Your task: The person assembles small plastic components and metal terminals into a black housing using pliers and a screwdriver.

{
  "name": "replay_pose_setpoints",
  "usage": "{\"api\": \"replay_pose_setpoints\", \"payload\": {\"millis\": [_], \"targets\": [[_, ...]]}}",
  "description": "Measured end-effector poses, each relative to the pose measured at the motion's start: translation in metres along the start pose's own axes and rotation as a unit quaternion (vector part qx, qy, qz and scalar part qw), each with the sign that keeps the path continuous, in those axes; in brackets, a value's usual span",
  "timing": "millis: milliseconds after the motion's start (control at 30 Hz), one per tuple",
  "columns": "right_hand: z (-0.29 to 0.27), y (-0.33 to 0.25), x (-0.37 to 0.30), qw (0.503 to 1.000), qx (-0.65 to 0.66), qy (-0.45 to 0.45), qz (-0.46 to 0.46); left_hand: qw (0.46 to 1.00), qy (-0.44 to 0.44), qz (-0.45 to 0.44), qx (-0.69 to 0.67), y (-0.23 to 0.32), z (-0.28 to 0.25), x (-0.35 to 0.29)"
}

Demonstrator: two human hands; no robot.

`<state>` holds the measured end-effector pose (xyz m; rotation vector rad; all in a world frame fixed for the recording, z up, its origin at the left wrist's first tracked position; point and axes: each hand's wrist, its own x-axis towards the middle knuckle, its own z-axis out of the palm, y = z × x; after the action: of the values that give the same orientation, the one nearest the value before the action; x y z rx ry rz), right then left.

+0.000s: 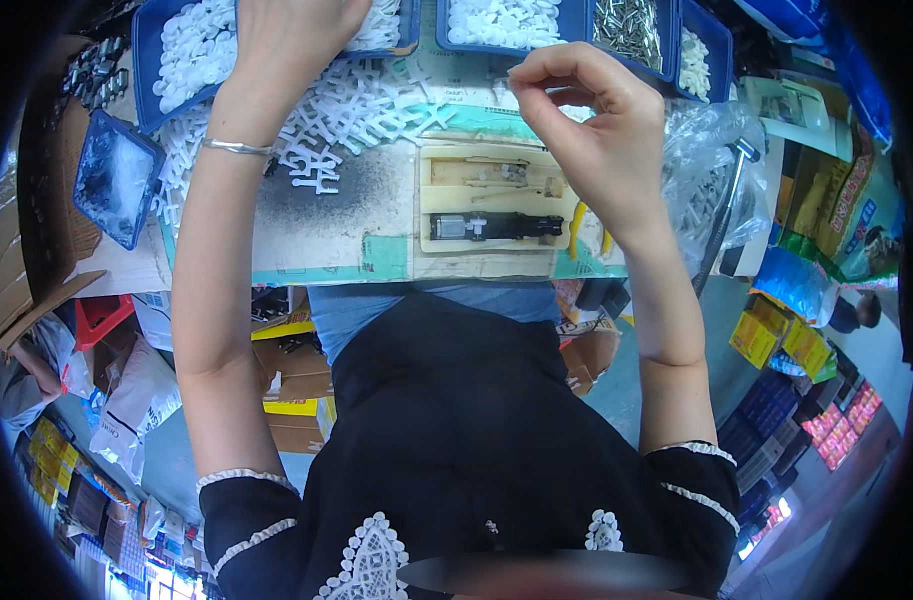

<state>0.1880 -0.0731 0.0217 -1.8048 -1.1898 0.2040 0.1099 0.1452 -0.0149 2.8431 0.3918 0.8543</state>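
Note:
My left hand reaches over the blue bins at the top edge, where the picture cuts off its fingers. Beneath it, small white pieces fill a blue bin. My right hand is closed in a pinch, thumb and forefinger meeting; what sits between the tips is too small to make out. Below and left of that hand, a cream two-slot tray lies on the table. A long black part with a grey metal piece rests in its nearer slot. White branched plastic parts lie heaped beside my left forearm.
More blue bins hold white discs, metal pins and small white pieces. A tilted blue tray is at the left. Right of the cream tray are a yellow-handled tool, a clear plastic bag and a metal rod.

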Motion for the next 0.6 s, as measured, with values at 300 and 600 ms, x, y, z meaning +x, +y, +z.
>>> {"api": "replay_pose_setpoints", "payload": {"millis": [300, 600], "targets": [[0.003, -0.008, -0.003, 1.000, 0.004, -0.011, -0.011, 0.997, -0.077, 0.001, 0.014, 0.000, -0.015, 0.002], [0.016, -0.024, -0.010, 0.979, 0.169, 0.107, -0.039, 0.729, -0.106, -0.302, -0.605, 0.068, -0.046, -0.054]]}}
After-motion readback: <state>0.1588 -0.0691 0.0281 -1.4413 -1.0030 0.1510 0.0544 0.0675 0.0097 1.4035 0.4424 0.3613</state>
